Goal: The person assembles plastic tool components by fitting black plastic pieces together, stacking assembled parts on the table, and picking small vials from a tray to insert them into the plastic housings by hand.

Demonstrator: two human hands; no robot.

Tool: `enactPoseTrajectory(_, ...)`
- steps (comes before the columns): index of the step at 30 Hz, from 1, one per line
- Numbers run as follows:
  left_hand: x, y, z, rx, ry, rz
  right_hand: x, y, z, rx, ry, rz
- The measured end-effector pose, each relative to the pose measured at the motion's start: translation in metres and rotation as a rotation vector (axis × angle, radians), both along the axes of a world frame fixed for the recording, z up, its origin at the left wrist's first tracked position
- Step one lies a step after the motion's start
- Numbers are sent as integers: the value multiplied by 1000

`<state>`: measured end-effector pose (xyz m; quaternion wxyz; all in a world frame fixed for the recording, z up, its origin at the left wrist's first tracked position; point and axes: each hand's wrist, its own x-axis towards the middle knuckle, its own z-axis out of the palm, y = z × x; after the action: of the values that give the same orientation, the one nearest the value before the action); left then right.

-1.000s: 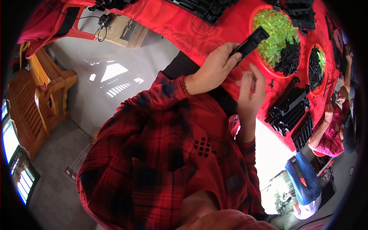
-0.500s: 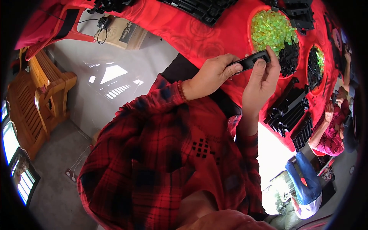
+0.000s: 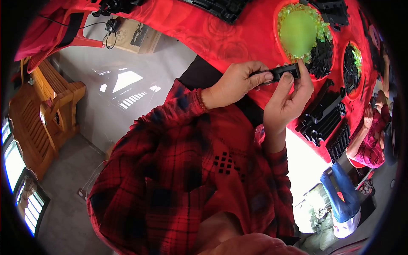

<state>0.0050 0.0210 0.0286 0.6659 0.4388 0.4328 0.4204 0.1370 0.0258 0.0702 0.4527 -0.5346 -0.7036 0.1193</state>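
Between both hands is a small, long black plastic piece point(image 3: 290, 68) with a recess along its upper face. My left hand point(image 3: 237, 83) is closed on its left end, thumb on top. My right hand point(image 3: 287, 100) pinches the other end, with the thumb on the near side and a fingertip at the right tip. Just beyond the hands, a round red tray point(image 3: 277, 32) holds yellow-green translucent pieces point(image 3: 293, 10) and a heap of narrow black pieces point(image 3: 321, 57). A blurred green patch covers the middle of that tray.
A red cloth covers the table point(image 3: 231, 40). Black plastic racks point(image 3: 323, 112) lie to the right, beside a second tray point(image 3: 351, 70) of black and green pieces. Other people point(image 3: 367, 146) sit at the far right. A cardboard box point(image 3: 134, 36) and wooden bench point(image 3: 46, 106) stand on the left.
The black piece has tilted closer to level and shifted slightly lower. My right thumb has slid down to its near edge. The person in jeans at lower right has shifted slightly in view.
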Motion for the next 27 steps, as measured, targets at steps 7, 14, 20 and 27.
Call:
enactPoseTrajectory(7, 2, 3, 0, -31, 4, -31, 1, 6, -10, -84, 127, -43)
enactPoseTrajectory(14, -11, 3, 3, -27, -78, -175, 9, 14, -11, -219, 309, -126)
enactPoseTrajectory(20, -14, 2, -3, -70, -93, -217, 8, 11, -15, -191, 311, -146)
enactPoseTrajectory(27, -10, -1, 9, -63, 42, -119, 8, 9, -20, -194, 287, -144)
